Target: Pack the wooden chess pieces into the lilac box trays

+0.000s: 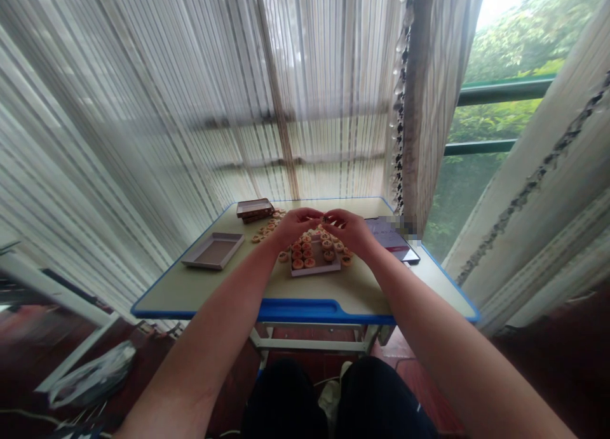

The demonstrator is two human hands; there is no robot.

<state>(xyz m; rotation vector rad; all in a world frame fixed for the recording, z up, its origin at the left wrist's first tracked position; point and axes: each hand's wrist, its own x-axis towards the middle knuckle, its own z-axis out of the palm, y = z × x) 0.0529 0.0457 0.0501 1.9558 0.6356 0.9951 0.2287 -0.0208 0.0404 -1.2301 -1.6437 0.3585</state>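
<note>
Both my hands hover over a shallow grey tray (328,269) holding several round wooden game pieces (303,262) with red and dark markings. My left hand (294,225) is curled, its fingertips pinched near the middle. My right hand (349,228) is curled too, fingertips meeting the left hand's. What they pinch is too small to make out. More loose round pieces (265,231) lie scattered on the table behind my left hand.
The small beige table (200,290) has a blue rim. An empty grey tray (214,250) lies at its left, a brown box (254,208) at the back, a dark flat sheet (395,241) at right. Striped curtains hang behind; a window is at right.
</note>
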